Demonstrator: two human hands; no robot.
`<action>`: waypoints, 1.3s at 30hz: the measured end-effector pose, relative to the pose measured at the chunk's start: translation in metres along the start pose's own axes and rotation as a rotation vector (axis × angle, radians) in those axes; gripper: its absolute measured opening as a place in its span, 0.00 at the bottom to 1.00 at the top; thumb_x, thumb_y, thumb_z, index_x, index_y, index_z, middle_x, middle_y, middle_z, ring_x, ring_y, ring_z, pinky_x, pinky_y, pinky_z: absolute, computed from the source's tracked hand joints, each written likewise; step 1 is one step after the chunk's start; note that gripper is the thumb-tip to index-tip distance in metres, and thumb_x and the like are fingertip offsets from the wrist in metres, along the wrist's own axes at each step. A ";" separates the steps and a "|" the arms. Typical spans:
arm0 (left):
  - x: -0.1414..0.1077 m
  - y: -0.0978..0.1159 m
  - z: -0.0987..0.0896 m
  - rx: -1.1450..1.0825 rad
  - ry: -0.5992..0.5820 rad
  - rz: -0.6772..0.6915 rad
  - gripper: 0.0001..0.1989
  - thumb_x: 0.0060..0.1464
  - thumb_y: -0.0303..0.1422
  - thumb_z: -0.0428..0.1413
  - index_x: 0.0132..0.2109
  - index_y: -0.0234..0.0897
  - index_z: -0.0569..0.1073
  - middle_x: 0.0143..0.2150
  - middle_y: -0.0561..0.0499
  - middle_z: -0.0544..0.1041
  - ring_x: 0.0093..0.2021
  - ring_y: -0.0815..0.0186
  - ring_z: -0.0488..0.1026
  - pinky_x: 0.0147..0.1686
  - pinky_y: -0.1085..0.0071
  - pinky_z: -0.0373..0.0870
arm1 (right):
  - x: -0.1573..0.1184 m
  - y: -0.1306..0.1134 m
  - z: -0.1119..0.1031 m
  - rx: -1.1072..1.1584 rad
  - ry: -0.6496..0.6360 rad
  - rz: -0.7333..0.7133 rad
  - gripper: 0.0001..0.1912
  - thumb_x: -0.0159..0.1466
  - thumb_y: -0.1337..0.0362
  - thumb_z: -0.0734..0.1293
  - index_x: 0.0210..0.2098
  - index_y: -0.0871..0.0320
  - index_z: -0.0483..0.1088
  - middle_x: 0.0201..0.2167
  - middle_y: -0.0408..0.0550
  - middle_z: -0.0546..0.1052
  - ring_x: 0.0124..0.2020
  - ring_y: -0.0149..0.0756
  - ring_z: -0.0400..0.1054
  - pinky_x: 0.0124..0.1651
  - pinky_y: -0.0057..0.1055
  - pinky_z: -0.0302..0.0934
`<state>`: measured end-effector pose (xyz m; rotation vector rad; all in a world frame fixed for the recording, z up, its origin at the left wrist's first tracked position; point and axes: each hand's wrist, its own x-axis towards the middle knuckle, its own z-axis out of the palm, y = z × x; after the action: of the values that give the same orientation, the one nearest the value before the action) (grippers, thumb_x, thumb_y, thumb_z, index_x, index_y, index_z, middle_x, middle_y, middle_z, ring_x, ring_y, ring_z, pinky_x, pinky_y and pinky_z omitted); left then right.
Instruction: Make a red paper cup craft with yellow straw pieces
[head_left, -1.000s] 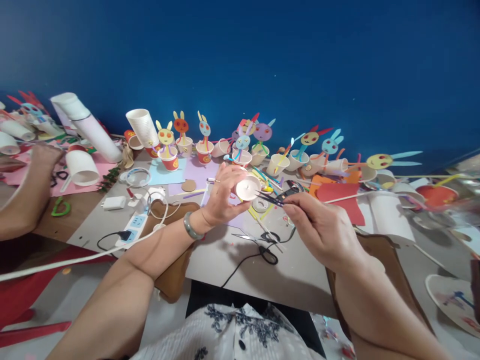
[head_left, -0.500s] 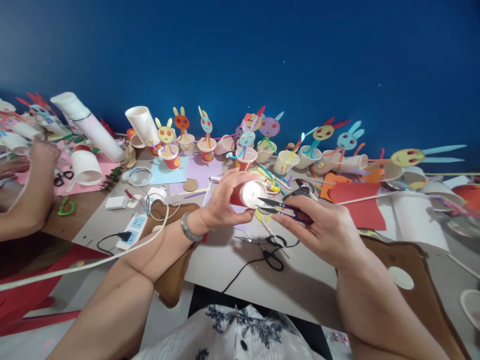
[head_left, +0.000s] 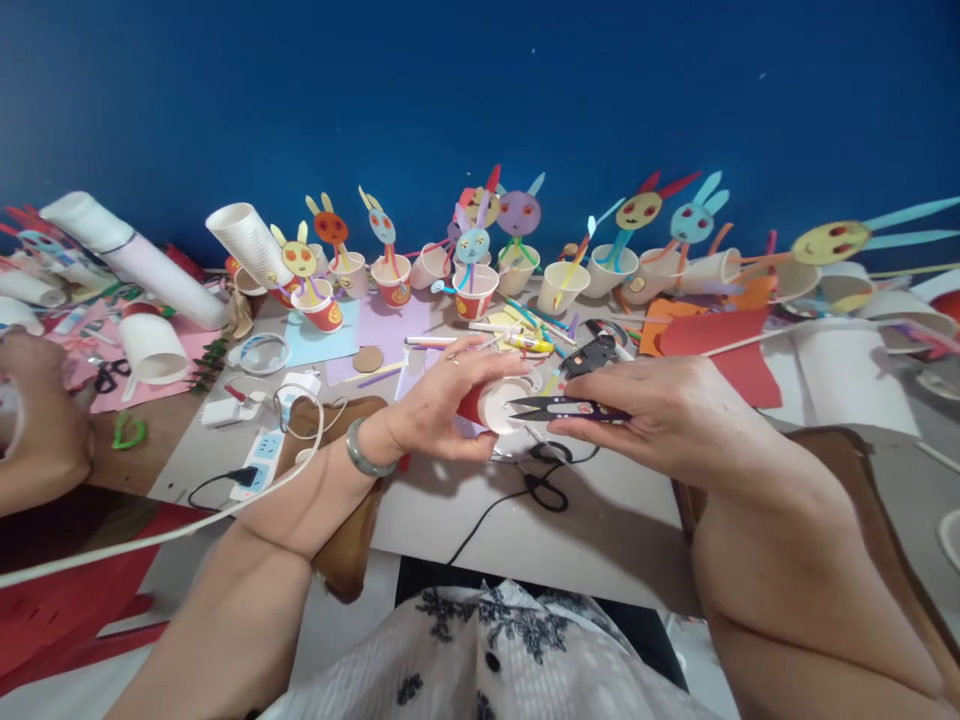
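Note:
My left hand (head_left: 442, 400) is wrapped around a red paper cup, its white round end (head_left: 504, 404) turned toward me and to the right. In my right hand (head_left: 645, 410) are dark thread snips (head_left: 551, 407), pinched between thumb and fingers. Their pointed blades lie at the cup's white end; whether the tips pierce it I cannot tell. Beneath the hands, a pair of black-handled scissors (head_left: 550, 490) lies on the table. Behind the cup are a yellow glue tube (head_left: 529, 342) and a black stapler-like tool (head_left: 589, 357).
Paper cups with rabbit-faced figures (head_left: 474, 290) line the blue wall. A power strip (head_left: 259, 462) with a white cable (head_left: 187, 535) crosses my left side. Red paper (head_left: 724, 345) lies to the right. Another person's arm (head_left: 37, 420) is at far left.
The view has shifted slightly to the right. The snips' blades look closer together, and their tips remain at the cup's end. My left hand still grips the cup.

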<state>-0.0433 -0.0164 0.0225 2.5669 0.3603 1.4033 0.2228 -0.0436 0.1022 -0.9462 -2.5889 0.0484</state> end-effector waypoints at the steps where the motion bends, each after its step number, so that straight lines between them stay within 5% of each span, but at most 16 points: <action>1: 0.000 0.000 0.000 -0.010 -0.014 -0.001 0.44 0.54 0.40 0.61 0.73 0.44 0.51 0.61 0.41 0.77 0.63 0.52 0.73 0.68 0.46 0.61 | 0.000 0.000 0.000 -0.020 0.000 -0.031 0.26 0.73 0.46 0.60 0.32 0.59 0.76 0.24 0.47 0.78 0.24 0.33 0.71 0.28 0.32 0.52; 13: 0.002 0.007 -0.003 -0.088 -0.202 -0.034 0.47 0.53 0.37 0.62 0.75 0.44 0.49 0.60 0.41 0.78 0.62 0.51 0.74 0.69 0.45 0.62 | -0.002 -0.002 -0.004 -0.037 -0.138 -0.049 0.29 0.74 0.44 0.56 0.31 0.56 0.75 0.20 0.44 0.73 0.20 0.33 0.66 0.27 0.32 0.42; 19: 0.004 0.007 -0.001 -0.192 -0.250 -0.018 0.48 0.53 0.36 0.62 0.76 0.44 0.47 0.62 0.40 0.77 0.61 0.52 0.75 0.63 0.49 0.70 | -0.003 0.004 0.001 0.042 -0.231 0.005 0.27 0.72 0.43 0.59 0.29 0.55 0.73 0.19 0.44 0.73 0.21 0.33 0.64 0.28 0.33 0.41; 30: 0.004 0.005 0.002 -0.191 -0.149 -0.031 0.43 0.53 0.38 0.62 0.73 0.44 0.54 0.58 0.41 0.78 0.58 0.53 0.77 0.62 0.50 0.70 | 0.001 0.008 0.001 0.231 -0.158 0.048 0.26 0.71 0.42 0.61 0.30 0.54 0.75 0.19 0.43 0.72 0.20 0.32 0.61 0.28 0.34 0.46; 39: 0.000 -0.002 0.006 -0.038 0.069 -0.053 0.41 0.56 0.46 0.62 0.72 0.45 0.56 0.60 0.41 0.78 0.60 0.52 0.76 0.60 0.49 0.72 | 0.006 0.003 0.010 0.231 0.016 0.147 0.25 0.69 0.41 0.64 0.27 0.54 0.73 0.18 0.42 0.71 0.20 0.31 0.59 0.27 0.32 0.49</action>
<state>-0.0390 -0.0147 0.0187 2.4649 0.4051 1.4681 0.2173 -0.0364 0.0944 -1.0414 -2.4289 0.3691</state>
